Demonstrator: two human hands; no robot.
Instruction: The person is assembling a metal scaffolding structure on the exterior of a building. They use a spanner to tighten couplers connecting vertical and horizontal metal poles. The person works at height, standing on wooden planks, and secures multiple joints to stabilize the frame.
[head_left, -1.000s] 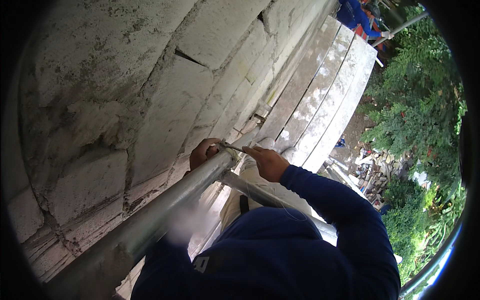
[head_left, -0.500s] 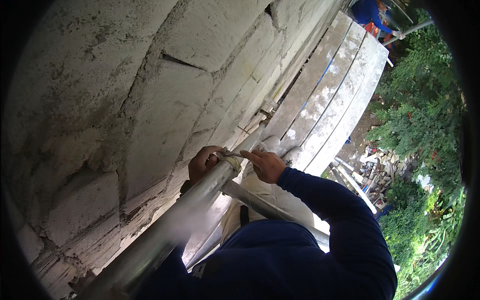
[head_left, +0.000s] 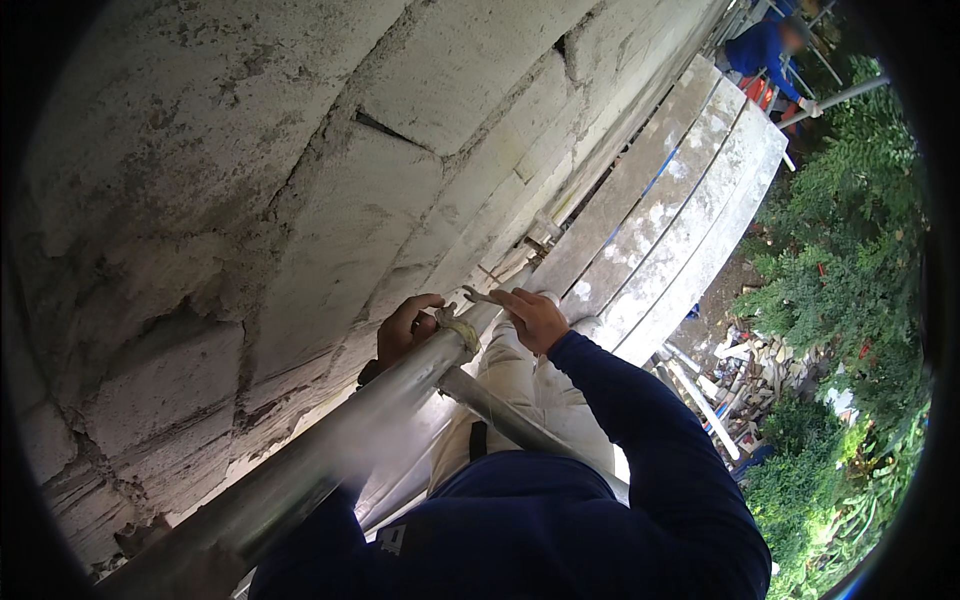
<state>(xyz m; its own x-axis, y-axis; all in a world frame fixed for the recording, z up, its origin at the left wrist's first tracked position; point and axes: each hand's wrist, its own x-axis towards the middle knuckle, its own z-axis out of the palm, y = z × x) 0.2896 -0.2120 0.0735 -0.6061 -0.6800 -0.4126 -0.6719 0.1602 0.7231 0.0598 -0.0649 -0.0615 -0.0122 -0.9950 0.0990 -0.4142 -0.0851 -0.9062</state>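
A metal scaffold clamp (head_left: 461, 330) sits around a thick grey scaffold tube (head_left: 300, 490) that runs diagonally past my body. My left hand (head_left: 404, 330) is on the wall side of the tube, its fingers curled against the clamp's edge; part of the grip is hidden. Just beyond the clamp, my right hand (head_left: 537, 321) pinches an open-ended spanner (head_left: 476, 295). The spanner's forked jaw points toward the wall, above the tube and apart from the clamp. A second tube (head_left: 500, 412) crosses beneath, in front of my light trousers.
A rough block wall (head_left: 270, 180) fills the left. White-splashed planks (head_left: 690, 190) form a walkway ahead. At its far end a person in blue (head_left: 757, 48) holds a pole (head_left: 850, 93). Below right lie rubble (head_left: 770, 360) and green bushes (head_left: 850, 230).
My right hand has drawn the spanner's jaw off the clamp and lifted it slightly. My left hand stays at the clamp. The view has shifted a little.
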